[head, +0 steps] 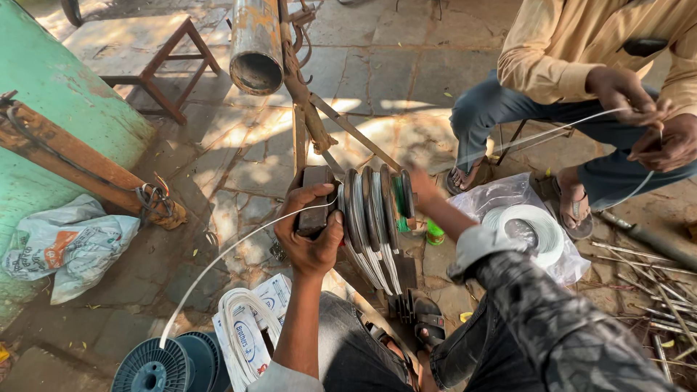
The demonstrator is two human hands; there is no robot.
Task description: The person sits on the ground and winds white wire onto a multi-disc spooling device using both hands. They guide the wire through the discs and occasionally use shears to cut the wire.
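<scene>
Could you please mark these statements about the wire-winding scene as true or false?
1. The left hand grips a dark block beside the grooved winding former. True.
2. The white wire runs up from a red spool. False: the spool is blue.
3. A seated co-worker handles white wire with both hands. True.
4. The right hand rests on the coil in the plastic bag. False: it is at the former's far side.
5. The metal pipe lies flat on the paving. False: it is raised.
</scene>
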